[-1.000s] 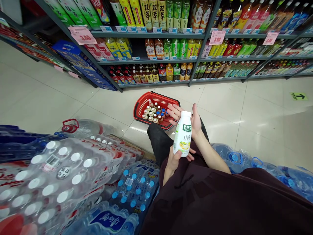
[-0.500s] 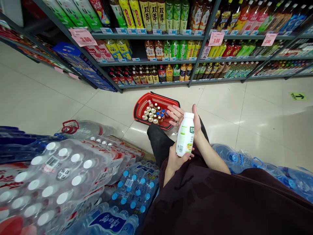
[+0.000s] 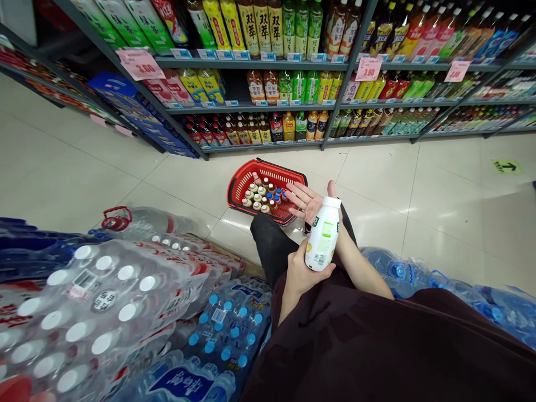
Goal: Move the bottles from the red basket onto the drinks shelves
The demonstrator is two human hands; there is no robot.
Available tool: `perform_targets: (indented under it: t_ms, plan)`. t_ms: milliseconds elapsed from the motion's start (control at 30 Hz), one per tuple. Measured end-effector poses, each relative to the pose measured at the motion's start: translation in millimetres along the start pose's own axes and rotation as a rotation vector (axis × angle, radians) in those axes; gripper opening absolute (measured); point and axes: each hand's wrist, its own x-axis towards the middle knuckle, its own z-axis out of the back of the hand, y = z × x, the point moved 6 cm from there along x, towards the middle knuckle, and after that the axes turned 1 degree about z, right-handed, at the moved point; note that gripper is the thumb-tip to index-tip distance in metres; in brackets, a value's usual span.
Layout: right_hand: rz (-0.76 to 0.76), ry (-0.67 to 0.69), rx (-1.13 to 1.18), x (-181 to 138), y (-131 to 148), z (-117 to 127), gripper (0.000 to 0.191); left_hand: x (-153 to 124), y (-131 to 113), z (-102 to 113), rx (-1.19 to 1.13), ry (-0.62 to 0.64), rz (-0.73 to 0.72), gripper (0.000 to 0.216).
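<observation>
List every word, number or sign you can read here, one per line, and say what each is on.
"双萃" – yellow bottles on the top shelf.
"3.90" – pink price card on the shelf edge.
Black arrow – green floor sticker.
The pink card at left seems to read "3.80", blurred.
White bottle held in the left hand, right hand open behind it: label print and barcode too small to read.

Bottle (image 3: 322,237): white body, white cap, green-and-yellow label print, barcode patch showing. Basket (image 3: 246,177): red mesh, small bottles inside capped white, blue, brown. Floor (image 3: 75,167): pale cream tile, glossy. Water packs (image 3: 104,285): clear wrap, white caps; neighbours blue-capped. Price tags (image 3: 140,63): pink. Sleeve (image 3: 377,346): dark maroon.
</observation>
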Motion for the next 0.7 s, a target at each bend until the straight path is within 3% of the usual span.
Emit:
perform_targets:
  t_ms: [233, 400, 467, 567, 633, 700]
  plan:
    - [-0.065, 0.02, -0.012, -8, -4, -18, 0.067, -10, 30, -19, -0.889, 0.166, 0.165, 0.078]
    - [0.048, 0.039, -0.114, -4, -19, -23, 0.047, -12, 45, -18, -1.186, 0.081, 0.281, 0.092]
    - [0.113, -0.018, -0.12, -2, -23, -20, 0.032, -12, 51, -19, -1.185, 0.022, 0.348, 0.09]
    - [0.183, -0.071, -0.128, -2, -19, -15, 0.033, -5, 61, -16, -1.053, -0.093, 0.391, 0.08]
    - [0.225, -0.041, -0.215, -3, -11, -13, 0.035, 5, 62, -6, -0.797, -0.15, 0.334, 0.073]
    - [0.25, 0.022, -0.318, -6, -3, -11, 0.036, 18, 53, 6, -0.398, -0.159, 0.217, 0.069]
